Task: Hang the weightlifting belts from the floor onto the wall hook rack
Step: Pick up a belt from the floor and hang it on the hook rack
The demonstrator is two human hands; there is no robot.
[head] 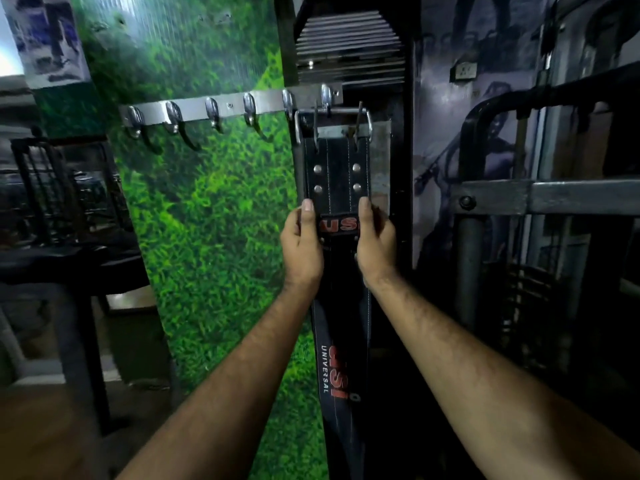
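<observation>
A black leather weightlifting belt [337, 174] with red lettering hangs straight down, its steel buckle [332, 114] caught on the rightmost hook of the metal wall hook rack [228, 107]. My left hand [300, 244] grips the belt's left edge just below the rivets. My right hand [375, 240] grips its right edge at the same height. The belt's lower length runs down between my forearms. The other hooks on the rack carry nothing.
The rack is screwed to a wall panel printed with green grass [214, 220]. A dark weight machine frame [519, 202] stands close on the right. A black bench [69, 265] sits at the left. A ribbed metal plate [349, 46] is above the buckle.
</observation>
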